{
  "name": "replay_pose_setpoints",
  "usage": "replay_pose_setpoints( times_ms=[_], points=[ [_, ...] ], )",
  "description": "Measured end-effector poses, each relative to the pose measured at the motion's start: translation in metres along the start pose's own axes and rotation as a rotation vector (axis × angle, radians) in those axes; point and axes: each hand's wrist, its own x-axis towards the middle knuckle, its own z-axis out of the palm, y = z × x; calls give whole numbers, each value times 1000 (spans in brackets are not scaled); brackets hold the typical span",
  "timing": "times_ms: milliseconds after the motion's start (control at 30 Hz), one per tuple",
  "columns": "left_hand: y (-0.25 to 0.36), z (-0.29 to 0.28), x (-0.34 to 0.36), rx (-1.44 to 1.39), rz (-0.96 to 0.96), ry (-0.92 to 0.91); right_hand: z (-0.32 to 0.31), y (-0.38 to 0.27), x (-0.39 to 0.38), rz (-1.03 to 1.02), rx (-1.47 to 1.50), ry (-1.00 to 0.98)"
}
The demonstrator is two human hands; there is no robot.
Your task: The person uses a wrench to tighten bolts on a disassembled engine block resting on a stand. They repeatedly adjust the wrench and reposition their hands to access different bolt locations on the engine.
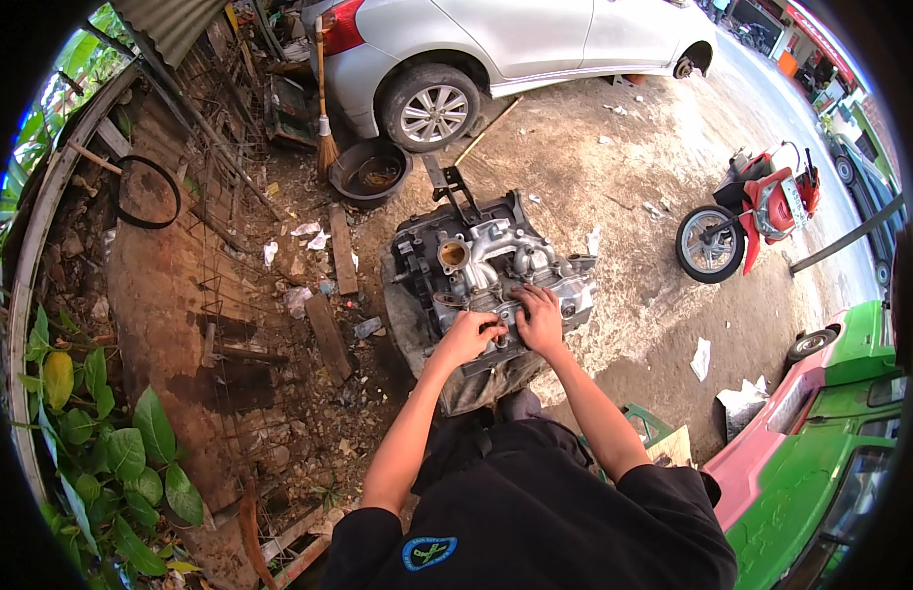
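Curling over the engine's near part (503, 359), L hand (467, 337) had its fingers half bent, tips close together; from my remote feed I couldn't tell if they'd hold of anything. R hand (540, 320), just beside it, lay back-up w/ fingers loosely spread on the metal. The engine (496, 278) sat under & just fwd of both hands: silvery cast pipes (491, 239), dark grimy sides, round brownish opening (455, 254) fwd of L hand. I saw lettering on a blue-rimmed badge (429, 553) behind L hand, plus a red sign (821, 37) far fwd-right of R hand.
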Motion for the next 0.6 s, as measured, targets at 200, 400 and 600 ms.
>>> replay_pose_setpoints(
  times_ms=[200,400,600],
  points=[
    [-1,0,-1,-31,31,33,0,-1,1,5,-4,-13],
    [1,2,-5,-46,25,56,0,0,0,5,0,-7],
    [-3,5,-10,-44,59,75,0,-1,1,6,6,-1]
  ],
)
